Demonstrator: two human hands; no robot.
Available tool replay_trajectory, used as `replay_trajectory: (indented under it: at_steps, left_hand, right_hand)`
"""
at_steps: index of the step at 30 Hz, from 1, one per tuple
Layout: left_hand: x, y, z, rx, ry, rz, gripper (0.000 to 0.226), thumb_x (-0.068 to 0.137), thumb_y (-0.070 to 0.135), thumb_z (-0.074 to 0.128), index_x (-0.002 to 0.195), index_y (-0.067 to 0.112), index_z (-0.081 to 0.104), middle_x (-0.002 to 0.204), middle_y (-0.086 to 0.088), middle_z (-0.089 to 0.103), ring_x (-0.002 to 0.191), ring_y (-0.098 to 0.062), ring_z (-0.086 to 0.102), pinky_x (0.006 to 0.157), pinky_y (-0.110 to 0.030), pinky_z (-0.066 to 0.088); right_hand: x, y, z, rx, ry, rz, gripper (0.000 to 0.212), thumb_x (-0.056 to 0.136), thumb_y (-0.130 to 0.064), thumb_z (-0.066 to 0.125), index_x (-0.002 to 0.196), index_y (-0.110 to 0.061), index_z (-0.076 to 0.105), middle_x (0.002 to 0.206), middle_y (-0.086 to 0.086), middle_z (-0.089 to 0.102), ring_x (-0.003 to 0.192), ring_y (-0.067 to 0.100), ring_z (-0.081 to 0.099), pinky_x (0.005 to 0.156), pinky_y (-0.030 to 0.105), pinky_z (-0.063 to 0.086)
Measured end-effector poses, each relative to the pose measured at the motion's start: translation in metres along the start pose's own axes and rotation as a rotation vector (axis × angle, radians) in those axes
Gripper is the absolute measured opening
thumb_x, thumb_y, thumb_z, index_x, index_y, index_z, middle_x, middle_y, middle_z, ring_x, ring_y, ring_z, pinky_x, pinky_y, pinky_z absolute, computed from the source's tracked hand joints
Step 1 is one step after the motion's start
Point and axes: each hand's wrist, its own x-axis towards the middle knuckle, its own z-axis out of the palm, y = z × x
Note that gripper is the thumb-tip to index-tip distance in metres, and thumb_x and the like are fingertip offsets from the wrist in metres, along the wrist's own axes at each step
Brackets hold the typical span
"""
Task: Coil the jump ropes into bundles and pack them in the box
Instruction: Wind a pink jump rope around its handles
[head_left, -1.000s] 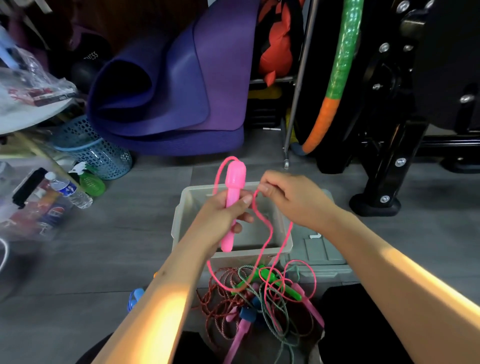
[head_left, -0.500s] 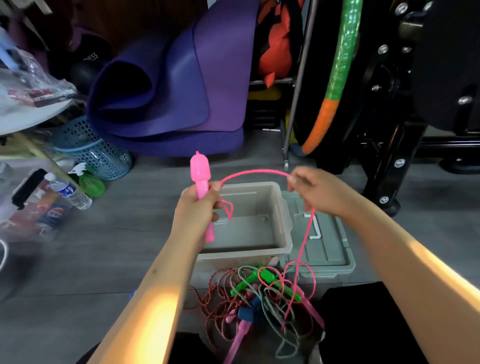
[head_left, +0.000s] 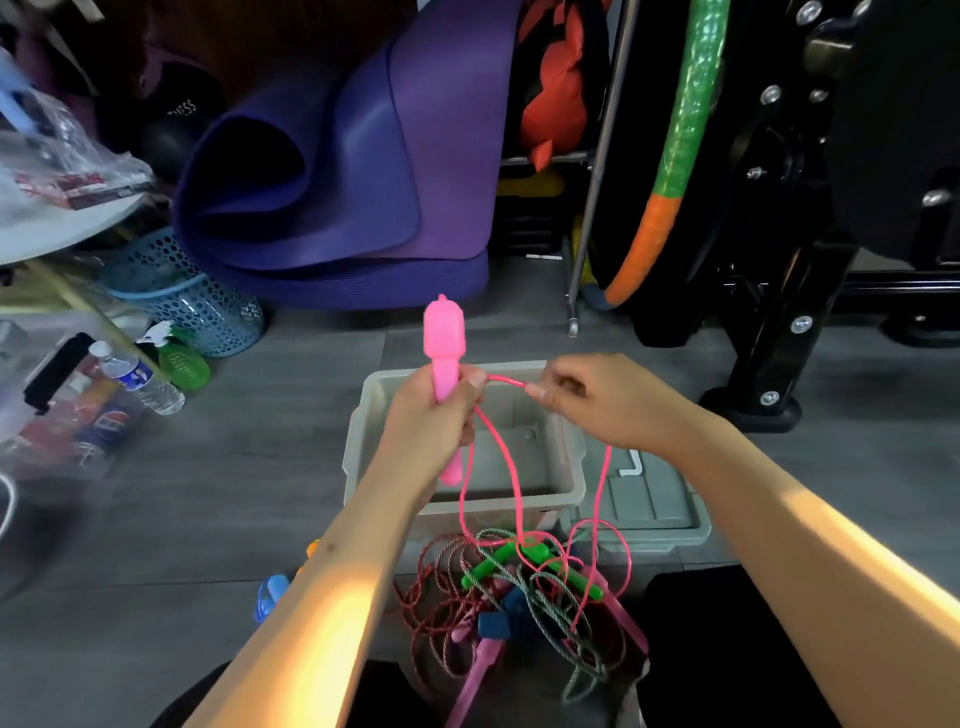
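Pink plastic marks the centre of the scene: the left hand is raised over the box with its fingers wrapped round a pink handle, held upright so the wide head stands above the fist and the narrow end pokes out below. Its forearm rises from the lower left. From that fist the pink rope runs a short way to the right hand, which pinches it between thumb and fingertips, knuckles up, the forearm coming in from the lower right; the two hands sit close together, not touching. Two strands of the same rope hang from the left hand and one more drops below the right wrist, all falling into the tangled pile of ropes on the floor just in front of the box. In that pile I can count a dark red cord, a grey-green braided cord, two green handles, at least one more pink handle and a dark blue piece; how many ropes that makes is unclear. One grey box sits open on the floor under the hands, with one grey lid lying flat just beside it on the right. Farther left stand one blue mesh basket, one green spray bottle and one water bottle; behind are rolled purple mats.
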Motion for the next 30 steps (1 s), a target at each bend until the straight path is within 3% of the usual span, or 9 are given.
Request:
replay_trajectory:
  at_steps: [4, 7, 10, 12, 16, 21, 23, 26, 30]
  left_hand:
    - [0.008, 0.000, -0.011, -0.114, 0.162, 0.031, 0.018, 0.095, 0.013, 0.055, 0.077, 0.016, 0.056, 0.061, 0.002, 0.047, 0.044, -0.003, 0.038, 0.043, -0.017, 0.031]
    - [0.011, -0.003, -0.017, -0.047, 0.178, 0.017, 0.015, 0.087, 0.023, 0.062, 0.073, 0.021, 0.060, 0.061, 0.003, 0.051, 0.045, -0.006, 0.040, 0.051, -0.024, 0.034]
    - [0.009, -0.005, -0.019, 0.109, 0.124, -0.004, 0.014, 0.073, 0.043, 0.064, 0.077, 0.031, 0.070, 0.061, 0.005, 0.060, 0.053, -0.013, 0.048, 0.060, -0.031, 0.039]
    - [0.006, -0.005, -0.013, 0.079, 0.073, 0.008, 0.015, 0.086, 0.030, 0.063, 0.099, 0.028, 0.070, 0.060, 0.004, 0.059, 0.054, -0.012, 0.051, 0.056, -0.027, 0.039]
    - [-0.006, 0.003, 0.002, 0.006, -0.090, 0.057, 0.021, 0.094, 0.011, 0.055, 0.114, 0.016, 0.062, 0.064, 0.000, 0.058, 0.053, -0.007, 0.050, 0.046, -0.016, 0.035]
    - [-0.008, 0.003, 0.007, -0.006, -0.091, 0.033, 0.014, 0.095, 0.010, 0.054, 0.082, 0.013, 0.057, 0.058, 0.004, 0.051, 0.049, -0.008, 0.042, 0.044, -0.016, 0.033]
    - [-0.003, 0.004, 0.003, -0.103, 0.007, 0.052, 0.017, 0.095, 0.010, 0.054, 0.079, 0.015, 0.056, 0.055, 0.006, 0.050, 0.049, -0.007, 0.040, 0.043, -0.015, 0.032]
    - [0.001, 0.008, -0.006, -0.285, 0.122, 0.074, 0.020, 0.096, 0.006, 0.050, 0.078, 0.013, 0.054, 0.054, 0.009, 0.052, 0.048, -0.002, 0.042, 0.041, -0.013, 0.030]
    - [0.002, 0.008, -0.011, -0.217, 0.209, 0.054, 0.019, 0.095, 0.010, 0.052, 0.078, 0.016, 0.056, 0.062, 0.007, 0.056, 0.052, -0.003, 0.046, 0.044, -0.014, 0.034]
  right_hand:
    - [-0.004, 0.008, -0.009, 0.001, -0.340, 0.127, 0.024, 0.097, -0.036, 0.045, 0.076, -0.025, 0.050, 0.082, -0.008, 0.068, 0.074, 0.010, 0.057, 0.071, 0.017, 0.041]
    - [0.000, 0.016, -0.011, 0.167, -0.092, 0.158, 0.018, 0.097, -0.026, 0.047, 0.080, -0.024, 0.053, 0.071, -0.002, 0.066, 0.063, 0.009, 0.060, 0.066, 0.030, 0.047]
    - [0.002, 0.014, -0.016, 0.161, 0.335, 0.049, 0.013, 0.094, -0.023, 0.053, 0.083, -0.024, 0.060, 0.061, -0.014, 0.052, 0.058, -0.006, 0.049, 0.057, 0.015, 0.033]
    - [0.002, 0.010, -0.016, 0.121, 0.413, -0.055, 0.011, 0.093, -0.023, 0.054, 0.087, -0.021, 0.064, 0.064, -0.015, 0.050, 0.062, -0.004, 0.047, 0.059, 0.016, 0.033]
    - [0.004, 0.001, -0.001, -0.029, 0.330, -0.187, 0.023, 0.089, -0.034, 0.048, 0.090, -0.019, 0.066, 0.074, -0.010, 0.050, 0.069, 0.008, 0.045, 0.064, 0.032, 0.039]
    - [0.002, -0.004, 0.005, 0.138, 0.251, -0.131, 0.010, 0.090, -0.029, 0.059, 0.083, -0.022, 0.059, 0.063, -0.007, 0.054, 0.059, -0.001, 0.049, 0.057, 0.012, 0.034]
    - [0.002, -0.001, 0.002, 0.125, 0.013, -0.001, 0.022, 0.092, -0.035, 0.055, 0.073, -0.024, 0.054, 0.066, -0.005, 0.060, 0.055, 0.000, 0.051, 0.057, 0.011, 0.036]
    - [-0.004, 0.002, -0.006, 0.182, -0.382, 0.096, 0.028, 0.097, -0.033, 0.044, 0.074, -0.021, 0.053, 0.080, -0.003, 0.067, 0.075, 0.011, 0.060, 0.076, 0.023, 0.045]
    - [-0.002, 0.007, -0.009, 0.267, -0.249, 0.205, 0.021, 0.099, -0.023, 0.043, 0.080, -0.021, 0.052, 0.069, -0.002, 0.062, 0.065, 0.013, 0.058, 0.070, 0.029, 0.044]
